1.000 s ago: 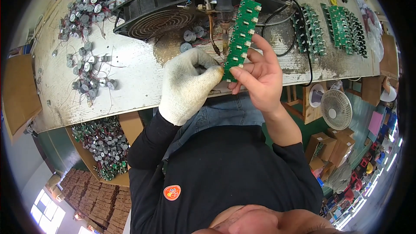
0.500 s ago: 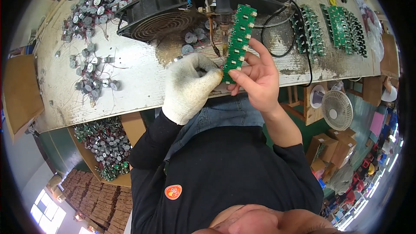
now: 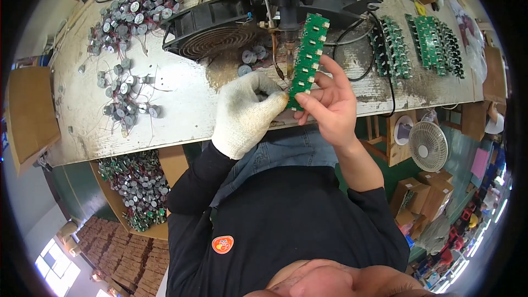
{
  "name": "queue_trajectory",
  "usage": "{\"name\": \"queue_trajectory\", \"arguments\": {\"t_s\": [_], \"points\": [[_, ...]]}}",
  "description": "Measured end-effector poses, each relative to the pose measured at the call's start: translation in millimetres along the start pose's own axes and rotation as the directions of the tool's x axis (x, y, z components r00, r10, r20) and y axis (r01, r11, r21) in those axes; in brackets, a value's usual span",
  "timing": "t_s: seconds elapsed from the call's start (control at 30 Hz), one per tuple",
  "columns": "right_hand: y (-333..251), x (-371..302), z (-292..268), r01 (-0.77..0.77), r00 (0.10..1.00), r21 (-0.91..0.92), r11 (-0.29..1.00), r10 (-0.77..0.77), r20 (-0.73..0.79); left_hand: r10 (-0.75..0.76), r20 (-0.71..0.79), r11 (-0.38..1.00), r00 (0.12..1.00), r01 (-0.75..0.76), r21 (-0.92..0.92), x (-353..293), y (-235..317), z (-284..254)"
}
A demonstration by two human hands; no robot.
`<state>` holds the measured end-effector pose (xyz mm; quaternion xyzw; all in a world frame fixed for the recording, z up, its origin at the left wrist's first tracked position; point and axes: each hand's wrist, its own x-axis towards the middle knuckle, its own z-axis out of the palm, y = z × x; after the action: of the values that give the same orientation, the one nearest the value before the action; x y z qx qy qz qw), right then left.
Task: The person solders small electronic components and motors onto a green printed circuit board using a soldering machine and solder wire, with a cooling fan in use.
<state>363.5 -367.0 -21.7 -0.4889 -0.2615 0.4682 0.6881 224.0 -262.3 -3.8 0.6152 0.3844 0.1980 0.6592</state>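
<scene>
My right hand (image 3: 334, 111), bare, grips a long green circuit board strip (image 3: 307, 58) near its lower end, thumb on the face and fingers behind. The strip stands nearly upright, with a row of white connectors along its right edge. In a whitish knit glove, my left hand (image 3: 245, 113) is closed in a pinch against the strip's lower left edge. Whatever lies between its fingertips is hidden. Just beyond the hands is a mounted soldering iron (image 3: 289, 49), its tip beside the strip's left edge. A thin curved feed tube (image 3: 276, 55) comes down next to it.
A black fan (image 3: 212, 30) stands behind my left hand. Small round motors with wires (image 3: 137, 11) lie heaped at the far left. More board strips (image 3: 432, 44) lie at the right, near a black cable (image 3: 388, 66). A filled carton (image 3: 115, 203) sits below the table's left side.
The view has shifted slightly, so the table's things appear lower and farther right. Both hands keep nearly the same hold, with the strip still beside the iron.
</scene>
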Motion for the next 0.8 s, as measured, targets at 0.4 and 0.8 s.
{"name": "queue_trajectory", "arguments": {"t_s": [0.4,0.8], "points": [[5,-3,-4,-0.028,1.0,0.009,1.0,0.028,0.001,0.007,-0.007,1.0,1.0,-0.007,0.027,1,-13,2],[9,4,-6,-0.059,0.998,-0.027,0.998,0.059,-0.035,0.5,0.125,0.636,0.857,-0.461,0.619,-22,-19,-29]]}}
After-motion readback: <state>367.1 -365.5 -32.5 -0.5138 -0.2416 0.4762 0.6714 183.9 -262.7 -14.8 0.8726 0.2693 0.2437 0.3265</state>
